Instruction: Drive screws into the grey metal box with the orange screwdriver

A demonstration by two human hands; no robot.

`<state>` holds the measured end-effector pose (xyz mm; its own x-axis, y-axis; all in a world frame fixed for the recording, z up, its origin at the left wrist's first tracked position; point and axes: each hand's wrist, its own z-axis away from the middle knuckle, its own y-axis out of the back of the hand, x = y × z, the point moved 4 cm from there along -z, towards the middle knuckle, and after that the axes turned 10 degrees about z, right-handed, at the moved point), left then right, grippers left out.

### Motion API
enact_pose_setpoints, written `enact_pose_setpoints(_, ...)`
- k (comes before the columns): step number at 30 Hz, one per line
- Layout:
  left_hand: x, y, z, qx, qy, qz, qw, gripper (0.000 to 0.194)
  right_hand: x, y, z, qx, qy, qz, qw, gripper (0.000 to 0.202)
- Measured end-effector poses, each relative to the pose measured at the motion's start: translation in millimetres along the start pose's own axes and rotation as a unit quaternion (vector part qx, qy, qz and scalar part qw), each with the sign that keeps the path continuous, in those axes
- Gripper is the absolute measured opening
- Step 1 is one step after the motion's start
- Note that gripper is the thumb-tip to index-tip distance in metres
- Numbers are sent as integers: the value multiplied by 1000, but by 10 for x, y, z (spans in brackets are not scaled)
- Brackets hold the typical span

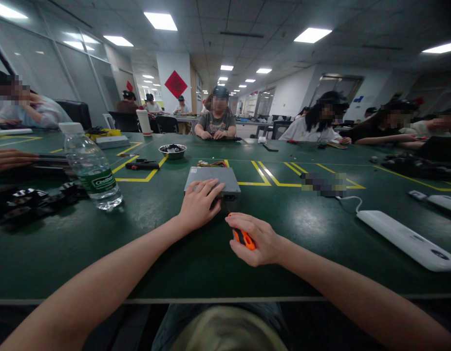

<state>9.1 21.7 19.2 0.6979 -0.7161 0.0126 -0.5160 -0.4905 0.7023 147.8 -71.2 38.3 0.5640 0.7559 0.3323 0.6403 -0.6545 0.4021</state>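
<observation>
A grey metal box (225, 179) with a socket on its near side and coloured wires behind it lies on the green table (167, 273). My left hand (200, 202) rests on the box's top and near left edge, its fingers spread a little and nothing held between them. Just right of it, my right hand (255, 239) is wrapped round an orange and black screwdriver (244, 239). The screwdriver's thin shaft points toward the near face of the box; whether its tip touches is too small to tell.
At the left stand a water bottle (96, 170) and black parts (35, 200). A metal bowl (172, 151) with small pieces is beyond the box. A white power strip (408, 240) lies right. Several people sit around the table.
</observation>
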Motion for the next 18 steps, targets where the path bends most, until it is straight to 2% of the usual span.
enact_pose_setpoints(5, 8, 23, -37, -21, -12, -27, 999, 40, 15, 20, -1, 8, 6, 47, 999, 23)
enact_pose_setpoints(9, 26, 34, -99, -42, -42, -53, 997, 38, -18, -6, 4, -7, 31, 18, 999, 24)
enact_pose_setpoints(14, 9, 42, -86, -33, -32, -45, 998, 38, -13, -34, 25, -15, -8, 1, 1000, 25)
enact_pose_setpoints(18, -8, 29, -37, -33, -40, -31, 998, 40, -21, -3, -8, -22, 14, -1, 1000, 20)
